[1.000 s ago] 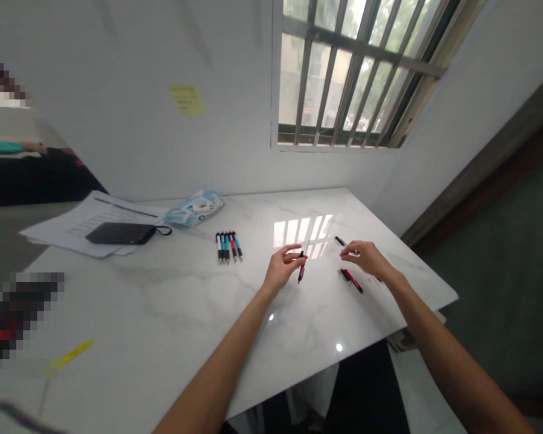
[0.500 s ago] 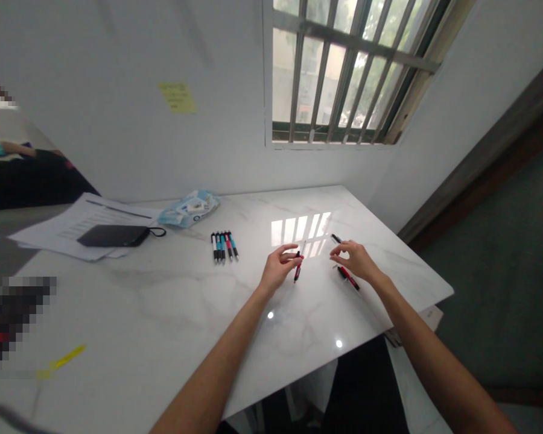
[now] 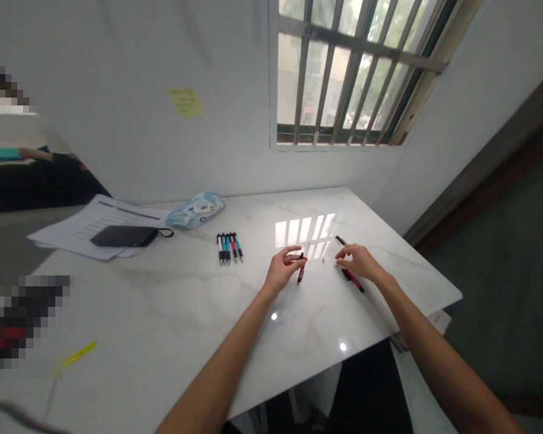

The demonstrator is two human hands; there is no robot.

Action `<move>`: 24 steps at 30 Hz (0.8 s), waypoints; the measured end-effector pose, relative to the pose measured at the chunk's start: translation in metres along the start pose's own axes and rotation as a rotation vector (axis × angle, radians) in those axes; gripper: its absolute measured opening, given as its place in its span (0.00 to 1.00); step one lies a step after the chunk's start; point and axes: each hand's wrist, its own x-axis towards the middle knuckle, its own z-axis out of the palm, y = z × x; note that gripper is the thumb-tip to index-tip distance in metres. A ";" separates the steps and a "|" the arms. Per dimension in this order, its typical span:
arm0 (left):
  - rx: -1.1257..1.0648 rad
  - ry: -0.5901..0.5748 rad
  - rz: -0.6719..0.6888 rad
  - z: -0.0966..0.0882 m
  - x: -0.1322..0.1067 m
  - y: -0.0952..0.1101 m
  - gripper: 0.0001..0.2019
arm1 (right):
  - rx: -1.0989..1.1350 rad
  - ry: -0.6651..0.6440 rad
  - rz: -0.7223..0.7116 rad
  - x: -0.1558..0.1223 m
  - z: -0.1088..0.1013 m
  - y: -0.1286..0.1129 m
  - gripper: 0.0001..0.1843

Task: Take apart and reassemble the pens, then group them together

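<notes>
My left hand [image 3: 284, 268] is closed on a red and black pen [image 3: 301, 274] held nearly upright above the white table. A thin, pale stick [image 3: 308, 248] shows by its upper end; I cannot tell whether it is joined to the pen. My right hand [image 3: 361, 262] hovers over the table to the right, fingers curved and thumb apart, with nothing visible between them. Beneath it lie red and black pen parts [image 3: 355, 283], partly hidden by the hand, and a dark piece [image 3: 340, 240] behind its fingers. Between my hands lies a tiny grey piece [image 3: 323, 260].
Several pens [image 3: 228, 248] lie in a row left of my hands. Behind them are a blue soft packet [image 3: 196, 210], papers [image 3: 90, 223] and a black flat case [image 3: 124, 235]. A yellow strip [image 3: 82, 352] is at the lower left. The table's edge [image 3: 298, 384] runs before me.
The tiny grey piece now shows on the table between my hands. My right thumb and fingers have shifted slightly right. My left hand keeps the pen; the whole view has shifted a little.
</notes>
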 end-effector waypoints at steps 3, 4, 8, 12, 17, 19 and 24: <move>0.017 -0.015 -0.007 0.001 0.000 -0.002 0.29 | 0.002 -0.082 -0.021 -0.004 -0.001 0.000 0.05; 0.021 -0.017 -0.007 0.001 -0.001 -0.002 0.29 | 0.008 -0.093 -0.028 -0.003 0.000 -0.001 0.05; 0.034 -0.013 -0.005 0.002 -0.002 0.000 0.29 | 0.037 -0.034 -0.030 0.000 0.006 -0.006 0.06; 0.029 -0.012 -0.018 0.001 -0.002 0.002 0.31 | 0.178 0.098 0.032 0.004 0.008 -0.010 0.08; 0.025 -0.017 -0.041 0.000 0.001 -0.003 0.32 | 0.476 0.229 0.082 0.018 0.015 -0.026 0.16; 0.033 -0.023 -0.047 -0.001 0.001 -0.005 0.32 | 0.570 0.228 0.077 0.026 0.020 -0.039 0.16; 0.061 -0.053 -0.048 -0.002 0.000 -0.005 0.31 | 0.856 0.206 0.097 0.043 0.028 -0.069 0.17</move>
